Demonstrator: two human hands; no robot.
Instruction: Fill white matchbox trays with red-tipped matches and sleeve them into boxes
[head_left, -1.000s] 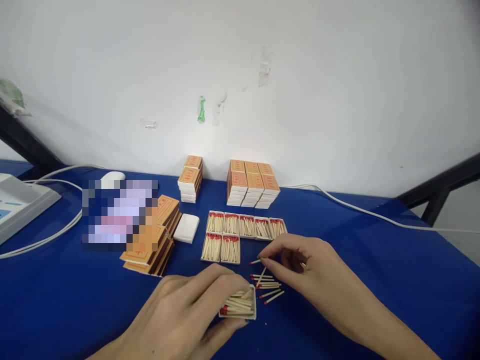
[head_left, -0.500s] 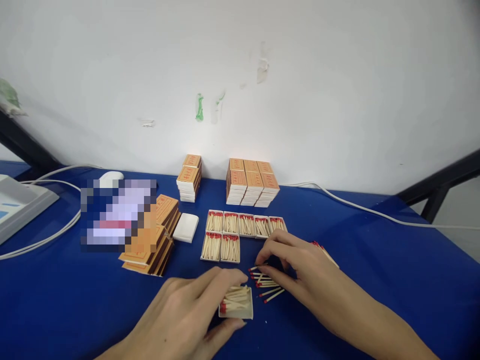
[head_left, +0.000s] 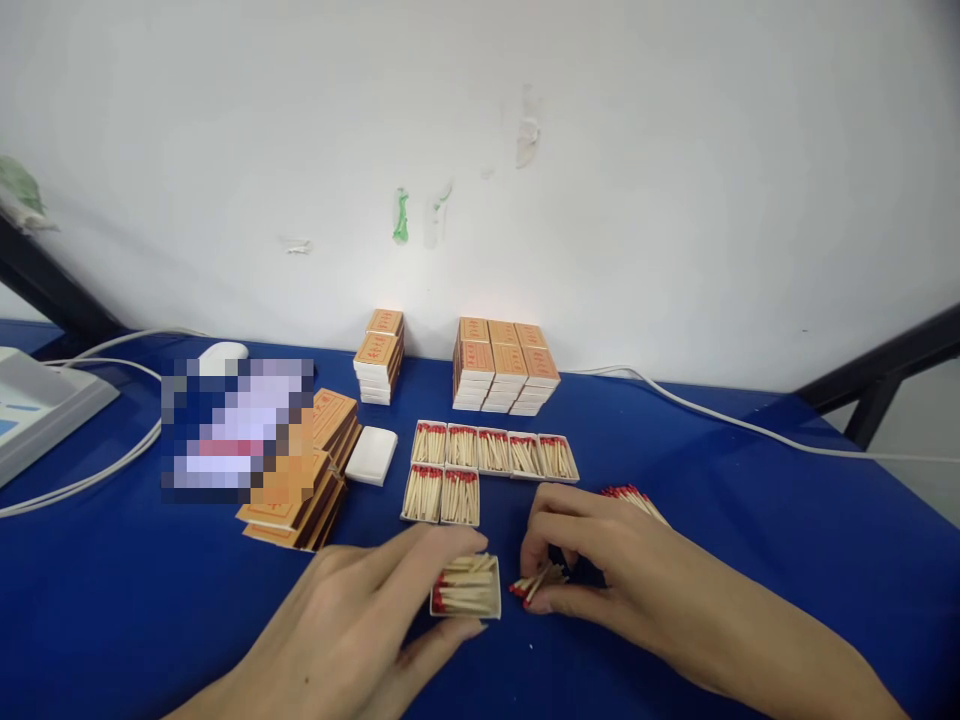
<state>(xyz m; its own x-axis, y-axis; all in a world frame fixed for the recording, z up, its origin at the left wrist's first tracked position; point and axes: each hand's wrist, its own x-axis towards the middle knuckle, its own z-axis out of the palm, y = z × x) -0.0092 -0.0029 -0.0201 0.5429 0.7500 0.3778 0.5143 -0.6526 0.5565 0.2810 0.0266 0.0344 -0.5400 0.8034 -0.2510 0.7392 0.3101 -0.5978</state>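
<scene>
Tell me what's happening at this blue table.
The left hand holds an open matchbox tray partly filled with matches. Just beside it, the right hand gathers a small bunch of loose matches. Beyond them stand seven filled trays in two rows, with closed matchboxes stacked by the wall.

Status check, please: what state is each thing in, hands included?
Left hand, gripping the near tray
Near tray, open, partly filled
Right hand, closed around loose matches
Seven matchbox trays, open, filled
Stacked matchboxes, closed
Orange sleeves, piled unevenly
Match pile, partly hidden by right hand
</scene>
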